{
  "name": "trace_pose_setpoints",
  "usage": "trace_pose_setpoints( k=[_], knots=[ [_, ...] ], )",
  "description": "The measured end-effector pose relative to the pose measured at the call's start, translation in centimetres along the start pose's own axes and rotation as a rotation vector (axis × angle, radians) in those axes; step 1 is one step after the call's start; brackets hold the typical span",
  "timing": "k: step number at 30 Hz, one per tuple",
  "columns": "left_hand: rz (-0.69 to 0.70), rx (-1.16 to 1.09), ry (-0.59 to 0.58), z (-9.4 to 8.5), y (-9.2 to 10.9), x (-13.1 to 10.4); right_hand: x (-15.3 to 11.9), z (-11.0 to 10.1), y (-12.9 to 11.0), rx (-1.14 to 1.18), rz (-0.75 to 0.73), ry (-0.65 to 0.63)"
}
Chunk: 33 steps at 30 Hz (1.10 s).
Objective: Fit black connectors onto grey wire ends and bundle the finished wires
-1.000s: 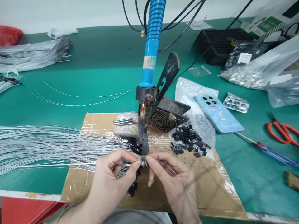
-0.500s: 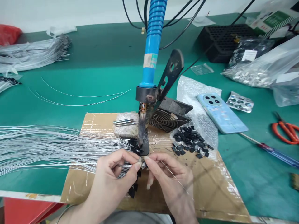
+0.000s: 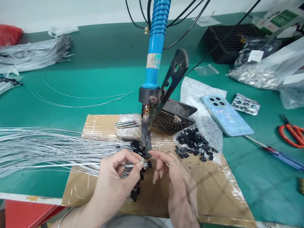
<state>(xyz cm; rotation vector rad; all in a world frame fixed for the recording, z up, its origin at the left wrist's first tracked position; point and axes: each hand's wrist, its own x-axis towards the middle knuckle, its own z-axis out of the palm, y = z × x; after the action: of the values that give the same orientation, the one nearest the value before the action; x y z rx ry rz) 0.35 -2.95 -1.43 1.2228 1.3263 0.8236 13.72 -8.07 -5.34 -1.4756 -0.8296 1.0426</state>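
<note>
My left hand point(image 3: 118, 177) is closed, with thumb and forefinger pinched on the end of a pale wire; the tiny part between the fingertips is mostly hidden. A small black piece point(image 3: 149, 164) shows just beyond them. My right hand point(image 3: 177, 177) is a short way to the right, forefinger stretched out and the other fingers curled. A thin wire point(image 3: 193, 207) runs through its grip, largely hidden by the hand. Just above both hands is the dark tip of a blue-handled soldering iron point(image 3: 143, 133), fixed in a black stand point(image 3: 174, 71).
Many pale wires point(image 3: 59, 148) reach in from the left over a cardboard sheet point(image 3: 218, 193). Loose black caps point(image 3: 194, 142) lie right of a small fan point(image 3: 169, 122). Farther right are a phone point(image 3: 228, 115), a screwdriver point(image 3: 285, 158) and orange-handled pliers point(image 3: 292, 131).
My right hand has drawn away from the left fingertips and turned, its forefinger now extended. The thin wire has swung with it. My left hand keeps its pinch nearly in place.
</note>
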Motion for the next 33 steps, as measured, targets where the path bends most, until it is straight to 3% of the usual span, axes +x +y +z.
trace_pose_setpoints(
  k=[8, 12, 15, 20, 26, 33],
  knots=[
    [0.019, 0.084, 0.022, -0.1, -0.2, 0.6, -0.2, -2.0, 0.1, -0.278, -0.029, -0.013],
    [0.006, 0.088, 0.024, -0.2, -0.3, 0.8, 0.5, -2.4, 0.1, -0.354, -0.230, -0.126],
    [0.004, 0.073, 0.020, -0.1, -0.3, 0.9, 0.7, -2.2, 0.2, -0.284, -0.309, -0.129],
    [0.019, 0.038, 0.048, 0.0, 0.1, 1.1, 0.2, -1.6, -0.1, -0.170, -0.204, -0.145],
    [-0.002, 0.049, 0.054, -0.1, 0.3, 1.4, 0.1, -0.7, -0.9, -0.014, 0.001, -0.045],
    [-0.012, 0.055, 0.066, 0.0, 0.5, 1.7, 0.7, -0.2, -1.4, 0.080, 0.043, -0.042]
  ],
)
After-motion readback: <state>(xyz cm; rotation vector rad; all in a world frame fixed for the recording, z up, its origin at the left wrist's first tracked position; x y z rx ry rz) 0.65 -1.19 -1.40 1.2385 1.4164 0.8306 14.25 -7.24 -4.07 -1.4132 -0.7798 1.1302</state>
